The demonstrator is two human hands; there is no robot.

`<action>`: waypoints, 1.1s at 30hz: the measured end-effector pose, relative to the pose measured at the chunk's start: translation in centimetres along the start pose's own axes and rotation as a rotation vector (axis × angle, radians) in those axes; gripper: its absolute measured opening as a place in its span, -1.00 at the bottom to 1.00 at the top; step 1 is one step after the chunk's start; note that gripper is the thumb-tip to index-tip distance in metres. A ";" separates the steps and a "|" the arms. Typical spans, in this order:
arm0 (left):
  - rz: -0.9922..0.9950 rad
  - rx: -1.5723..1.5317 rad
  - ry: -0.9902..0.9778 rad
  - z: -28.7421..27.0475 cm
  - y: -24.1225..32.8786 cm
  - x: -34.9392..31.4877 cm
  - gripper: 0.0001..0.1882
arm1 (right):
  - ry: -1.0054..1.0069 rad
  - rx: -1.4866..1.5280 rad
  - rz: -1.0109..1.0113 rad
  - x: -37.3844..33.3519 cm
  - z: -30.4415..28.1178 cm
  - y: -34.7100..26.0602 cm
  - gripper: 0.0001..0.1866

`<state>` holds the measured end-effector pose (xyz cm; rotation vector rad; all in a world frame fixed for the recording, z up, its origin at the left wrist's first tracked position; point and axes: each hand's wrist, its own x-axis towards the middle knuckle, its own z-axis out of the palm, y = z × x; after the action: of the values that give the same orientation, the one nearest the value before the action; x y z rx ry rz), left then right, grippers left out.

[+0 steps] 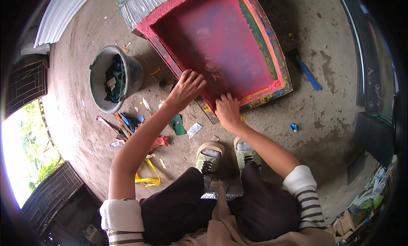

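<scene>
A screen printing frame (268, 38) smeared with pink, green and yellow ink lies tilted in front of me. Its reddish mesh (225, 46) carries faint pale lettering. My left hand (187, 91) has its fingers curled over the left rim, close to the near corner. At that same corner my right hand (228, 113) grips the near edge with bent fingers. Both thumbs are mostly hidden, and I cannot see what lies beneath the frame.
A grey bucket (137, 76) with dark scraps stands to the left. Litter surrounds a yellow strap (148, 181) on the concrete floor. A blue-handled tool (310, 76) lies right of the frame. Stacked pale sheets (142, 5) sit behind. My shoes (210, 156) are close below.
</scene>
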<state>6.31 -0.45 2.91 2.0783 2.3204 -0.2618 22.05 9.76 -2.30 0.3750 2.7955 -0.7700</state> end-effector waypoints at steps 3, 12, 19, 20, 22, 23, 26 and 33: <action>0.003 -0.022 0.006 0.2 -0.1 -0.2 -0.69 | 0.001 0.020 -0.033 0.1 0.2 0.3 -0.84; -0.006 -0.050 0.021 0.1 -0.4 -0.4 -0.70 | 0.312 -0.129 -0.286 2.2 -0.6 0.9 -0.85; 0.058 -0.349 -0.072 -1.3 -0.9 0.3 -0.56 | 0.606 0.185 -0.068 5.4 -9.1 5.8 -0.87; 0.052 -0.423 -0.062 -1.5 -1.2 0.0 -0.55 | 0.656 0.142 -0.069 4.9 -9.8 6.7 -0.89; 0.037 -0.564 -0.035 -2.1 -1.8 -0.5 -0.54 | 0.570 0.154 0.014 2.3 -10.8 8.0 -0.89; -0.047 -0.674 -0.010 -2.4 -2.1 -0.4 -0.61 | 0.494 0.154 0.092 0.9 -11.0 8.6 -0.90; -0.391 -0.450 0.343 -4.0 -2.8 1.2 -0.61 | 0.244 0.085 0.275 -1.9 -12.1 8.6 -0.90; -1.204 -0.777 1.098 -0.5 -11.3 3.7 -0.61 | 0.436 0.312 -0.259 9.0 -10.7 0.4 -0.88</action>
<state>-5.26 2.06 4.22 0.2133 2.9659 1.8086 12.17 17.36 4.06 0.2569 3.1696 -1.3358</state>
